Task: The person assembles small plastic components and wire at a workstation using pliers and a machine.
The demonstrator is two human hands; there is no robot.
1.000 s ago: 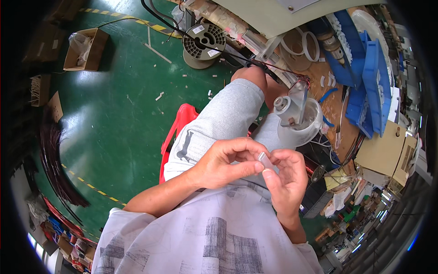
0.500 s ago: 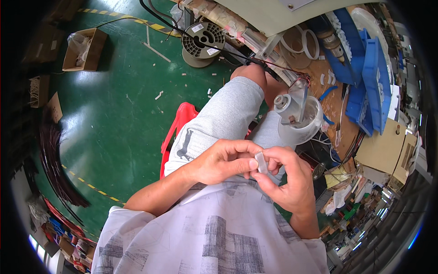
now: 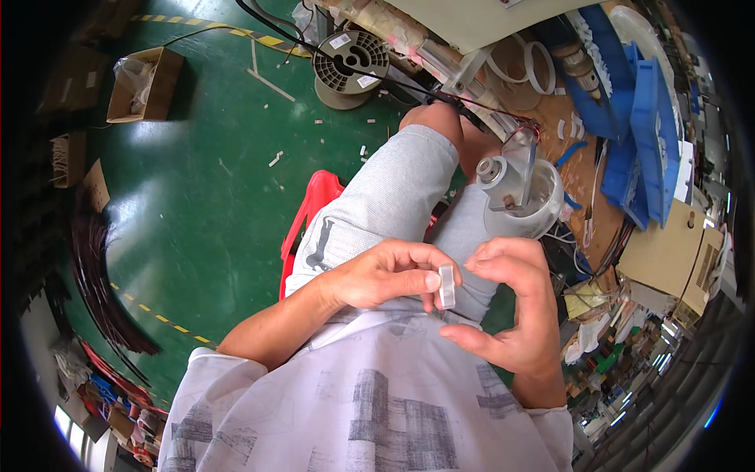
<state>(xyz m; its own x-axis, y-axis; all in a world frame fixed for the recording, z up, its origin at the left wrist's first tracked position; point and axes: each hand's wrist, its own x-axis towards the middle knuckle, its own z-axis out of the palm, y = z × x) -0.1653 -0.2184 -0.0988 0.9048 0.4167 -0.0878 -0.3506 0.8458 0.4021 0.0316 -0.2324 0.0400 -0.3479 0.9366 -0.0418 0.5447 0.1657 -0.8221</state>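
Note:
Above my lap, my left hand (image 3: 389, 275) pinches a small, whitish, translucent rectangular piece (image 3: 447, 288) between thumb and fingers. The piece stands roughly on end, and its exact kind I cannot make out. Just to its right is my right hand (image 3: 515, 303), with thumb and fingers spread apart in a wide C shape. Nothing shows between those fingers, and they are clear of the piece. Beyond my right hand, over my knee, sits a round translucent bowl (image 3: 544, 206) with a grey metal fitting (image 3: 489, 171) on a bracket.
A wooden worktop (image 3: 578, 169) at the right carries blue plastic bins (image 3: 651, 141), white curved pieces and a blue-handled tool (image 3: 571, 153). A cable spool (image 3: 351, 71) stands on the green floor (image 3: 204, 212). A red stool (image 3: 314, 206) is beneath me; a cardboard box (image 3: 161, 82) lies far left.
My right hand has let go of the whitish piece and moved right, its fingers opening. My left hand keeps the piece, which has turned more upright.

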